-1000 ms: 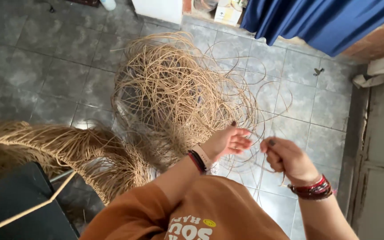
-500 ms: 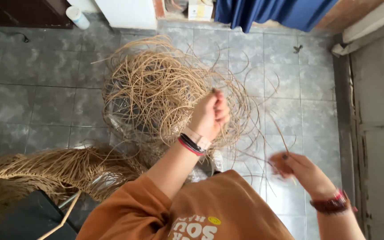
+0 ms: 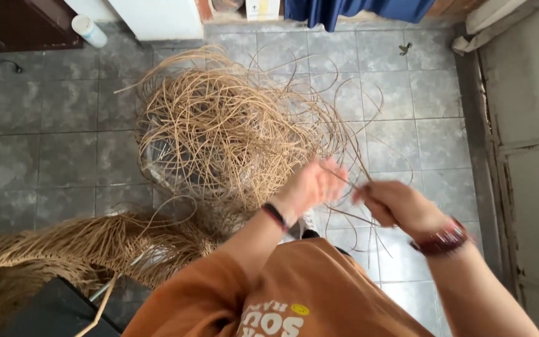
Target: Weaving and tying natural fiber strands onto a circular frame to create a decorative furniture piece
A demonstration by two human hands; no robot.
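Note:
A big tangled heap of thin tan rattan strands (image 3: 232, 125) lies on the grey tiled floor in front of me. My left hand (image 3: 310, 186), blurred, with a dark wristband, is closed on strands at the heap's right edge. Just to its right my right hand (image 3: 394, 203), wearing a red beaded bracelet, pinches a thin strand that runs between both hands. The orange sleeves of my shirt fill the bottom of the view.
A partly woven rattan piece on a light frame (image 3: 76, 249) curves along the lower left, above a dark surface (image 3: 51, 312). A white cylinder (image 3: 88, 30) and a white cabinet (image 3: 157, 17) stand at the back. Blue cloth (image 3: 357, 9) hangs at the top; a worn door (image 3: 531, 143) is at right.
My left hand dropped from reaching into the heap back toward my right hand, which rose to meet it. Both now hold a strand between them. The view tilted slightly.

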